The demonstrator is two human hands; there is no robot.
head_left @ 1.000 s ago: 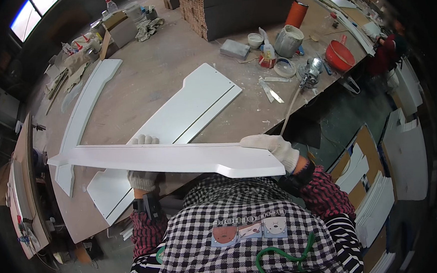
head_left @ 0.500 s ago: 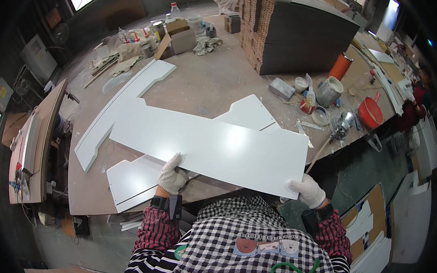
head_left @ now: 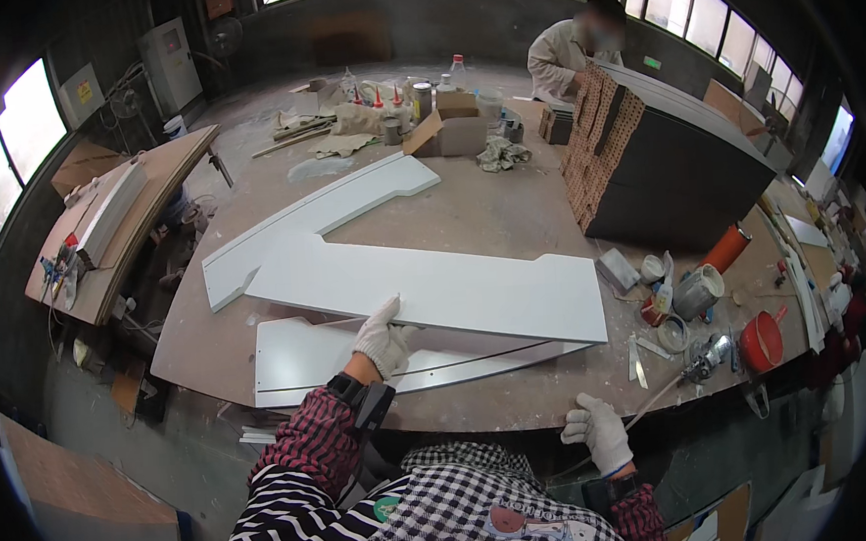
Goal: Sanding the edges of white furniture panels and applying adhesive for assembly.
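Left hand (head_left: 383,347), nearer, touches the near edge of the upper white board (head_left: 454,284), which lies beyond it, long axis left to right, overlapping a lower board (head_left: 295,358); grip cannot be told. Right hand (head_left: 600,433), empty, fingers loosely parted, now off the board's right end, unlike earlier.
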